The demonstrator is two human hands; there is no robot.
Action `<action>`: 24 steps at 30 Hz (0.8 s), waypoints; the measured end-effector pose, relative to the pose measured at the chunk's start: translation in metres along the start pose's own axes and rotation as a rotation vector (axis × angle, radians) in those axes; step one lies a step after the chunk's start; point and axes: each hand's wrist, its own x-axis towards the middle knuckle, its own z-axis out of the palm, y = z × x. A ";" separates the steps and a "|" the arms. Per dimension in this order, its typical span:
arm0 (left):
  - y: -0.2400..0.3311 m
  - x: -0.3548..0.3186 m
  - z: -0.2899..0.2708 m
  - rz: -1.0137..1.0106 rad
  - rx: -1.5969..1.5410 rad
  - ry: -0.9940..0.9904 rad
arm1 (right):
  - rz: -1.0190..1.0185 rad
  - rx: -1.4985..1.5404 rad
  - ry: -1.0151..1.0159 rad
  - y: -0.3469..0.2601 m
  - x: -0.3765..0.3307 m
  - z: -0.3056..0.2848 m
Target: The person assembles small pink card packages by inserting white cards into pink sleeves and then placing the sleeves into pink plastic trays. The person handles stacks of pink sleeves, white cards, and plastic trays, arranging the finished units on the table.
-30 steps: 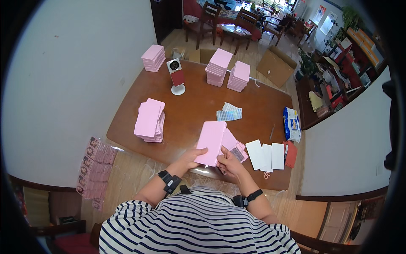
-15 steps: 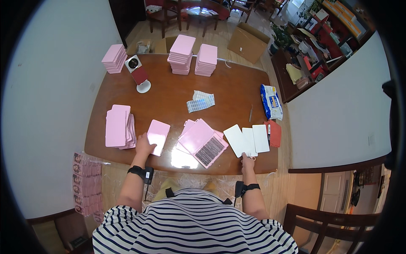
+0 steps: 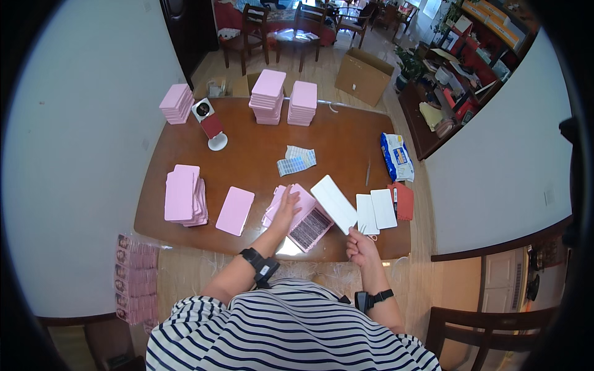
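Observation:
My right hand point(image 3: 361, 246) pinches the lower corner of a flat white rectangular card point(image 3: 334, 204), which is tilted beside an open pink case point(image 3: 303, 199). Rows of dark fine strips point(image 3: 311, 229) fill the near half of that case. My left hand point(image 3: 286, 207), fingers stretched out, lies over the case's pink lid; whether it presses on it I cannot tell. More pink plastic shows under the lid's left side. Left of it, a closed pink case point(image 3: 235, 211) lies flat. To the right of my right hand are two white cards point(image 3: 383, 208).
Pink cases are stacked at the left point(image 3: 182, 193) and along the far edge point(image 3: 268, 93). A camera-like device on a white stand point(image 3: 211, 127), printed sticker sheets point(image 3: 297, 162), tweezers point(image 3: 368, 174), a wipes pack point(image 3: 396, 157) and a red packet point(image 3: 403, 201) also lie about the table.
My left hand has let go of the closed pink case and moved right, over the open one. The right hand has lifted a white card from the others and brought it leftward.

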 end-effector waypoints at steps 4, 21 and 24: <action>0.031 -0.005 0.045 0.114 -0.317 -0.222 | 0.096 0.004 -0.201 0.012 -0.029 0.037; 0.087 -0.021 0.042 0.072 -0.464 -0.389 | -0.384 -0.620 0.009 0.020 -0.032 0.054; 0.082 -0.028 0.042 0.022 -0.479 -0.375 | -0.951 -1.125 0.124 0.010 -0.027 0.068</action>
